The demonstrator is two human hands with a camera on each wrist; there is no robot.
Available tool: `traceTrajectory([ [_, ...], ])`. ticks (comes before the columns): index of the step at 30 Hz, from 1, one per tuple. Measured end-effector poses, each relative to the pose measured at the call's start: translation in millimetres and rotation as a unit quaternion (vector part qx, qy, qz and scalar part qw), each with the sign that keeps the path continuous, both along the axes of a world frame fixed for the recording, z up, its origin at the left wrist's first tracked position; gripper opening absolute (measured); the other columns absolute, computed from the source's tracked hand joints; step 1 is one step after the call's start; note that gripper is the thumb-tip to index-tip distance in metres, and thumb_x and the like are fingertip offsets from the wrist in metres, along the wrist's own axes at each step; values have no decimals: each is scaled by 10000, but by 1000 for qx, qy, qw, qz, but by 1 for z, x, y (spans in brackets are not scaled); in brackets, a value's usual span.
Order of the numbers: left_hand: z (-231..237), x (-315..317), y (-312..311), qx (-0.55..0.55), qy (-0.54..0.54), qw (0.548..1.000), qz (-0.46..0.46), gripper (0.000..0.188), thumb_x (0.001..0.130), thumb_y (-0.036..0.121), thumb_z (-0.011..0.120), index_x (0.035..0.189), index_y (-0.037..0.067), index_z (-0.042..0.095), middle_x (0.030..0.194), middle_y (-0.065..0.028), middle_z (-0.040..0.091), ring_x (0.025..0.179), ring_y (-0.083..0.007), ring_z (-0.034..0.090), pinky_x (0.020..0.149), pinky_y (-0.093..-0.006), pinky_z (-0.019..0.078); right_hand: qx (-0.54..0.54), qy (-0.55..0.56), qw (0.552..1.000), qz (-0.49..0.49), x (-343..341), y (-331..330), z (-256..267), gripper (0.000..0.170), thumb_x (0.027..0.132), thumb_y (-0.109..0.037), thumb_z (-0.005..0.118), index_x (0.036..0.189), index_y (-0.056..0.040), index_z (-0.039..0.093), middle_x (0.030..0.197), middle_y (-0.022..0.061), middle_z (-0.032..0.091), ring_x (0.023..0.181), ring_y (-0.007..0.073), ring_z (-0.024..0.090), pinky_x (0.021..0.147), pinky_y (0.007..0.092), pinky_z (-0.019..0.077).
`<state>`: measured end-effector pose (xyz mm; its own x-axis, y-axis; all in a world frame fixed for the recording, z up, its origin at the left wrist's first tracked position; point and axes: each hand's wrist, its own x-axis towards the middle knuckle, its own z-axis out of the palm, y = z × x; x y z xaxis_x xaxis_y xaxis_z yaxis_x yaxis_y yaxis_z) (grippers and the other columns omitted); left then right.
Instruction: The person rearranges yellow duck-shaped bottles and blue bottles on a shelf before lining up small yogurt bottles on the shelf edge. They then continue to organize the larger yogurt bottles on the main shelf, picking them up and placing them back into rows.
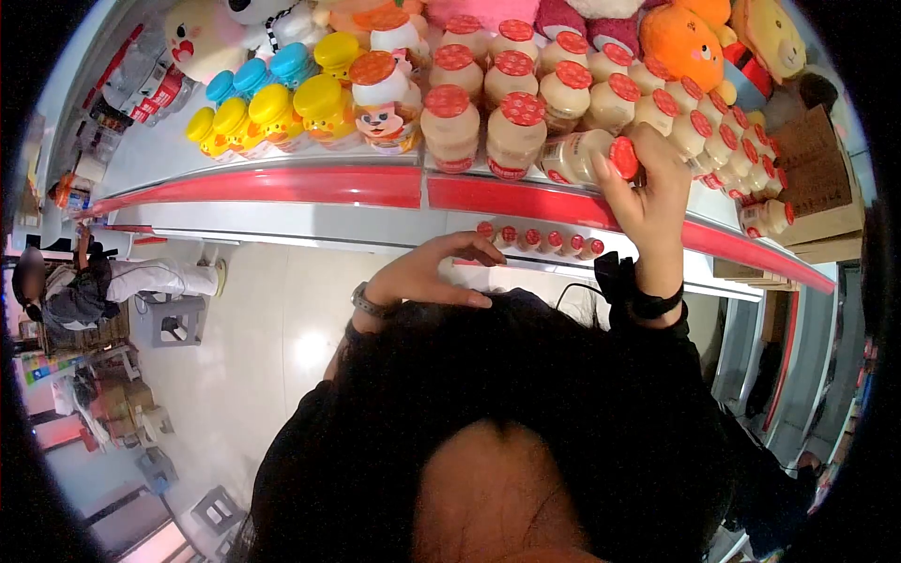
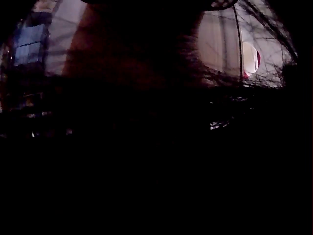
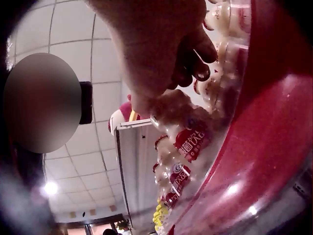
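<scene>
At the front of the shelf, my right hand grips a small drink bottle by its red-capped end. The bottle leans over sideways, its cap towards my palm and its base to the left. Beside it stand rows of similar upright red-capped bottles. In the right wrist view the right hand reaches over the shelf edge, fingers bent among the bottles. My left hand hovers below the shelf's front edge, fingers loosely bent with nothing in them. The left wrist view is mostly dark.
A red strip runs along the shelf front. Left stand yellow duck-shaped jars, blue-lidded jars and a dog-faced jar. Plush toys line the back; cardboard boxes are at right. Small bottles show lower down. A person is at far left.
</scene>
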<state>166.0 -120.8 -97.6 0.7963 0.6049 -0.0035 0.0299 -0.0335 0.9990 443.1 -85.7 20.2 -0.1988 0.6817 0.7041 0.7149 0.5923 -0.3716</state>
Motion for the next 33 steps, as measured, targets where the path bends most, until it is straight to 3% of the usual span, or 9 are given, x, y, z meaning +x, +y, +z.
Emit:
traceTrajectory([
  [13, -3, -13, -4, -11, 12, 1000, -4, 589, 755, 164, 833, 1261, 61, 551, 1273, -96, 584, 1225, -231, 536, 1069, -394, 396, -55, -11, 998, -18, -17, 4, 6, 353, 783, -343, 756, 778, -50, 559, 648, 104, 497, 566, 284, 515, 516, 362, 397],
  [22, -14, -13, -6, 6, 18, 1000, -23, 587, 760, 133, 828, 1267, 64, 539, 1275, -99, 583, 1227, -238, 538, 1063, -395, 411, -87, -15, 995, -54, -28, -3, 7, 363, 820, -308, 720, 715, -63, 475, 611, 89, 468, 554, 283, 511, 507, 358, 387],
  [33, -14, -3, -10, 4, 40, 998, -45, 623, 753, 129, 837, 1289, 69, 526, 1298, -106, 578, 1231, -243, 541, 1061, -396, 415, 46, 2, 999, -8, -8, -21, -11, 222, 742, -168, 775, 794, -55, 591, 744, 90, 598, 700, 291, 570, 605, 360, 444],
])
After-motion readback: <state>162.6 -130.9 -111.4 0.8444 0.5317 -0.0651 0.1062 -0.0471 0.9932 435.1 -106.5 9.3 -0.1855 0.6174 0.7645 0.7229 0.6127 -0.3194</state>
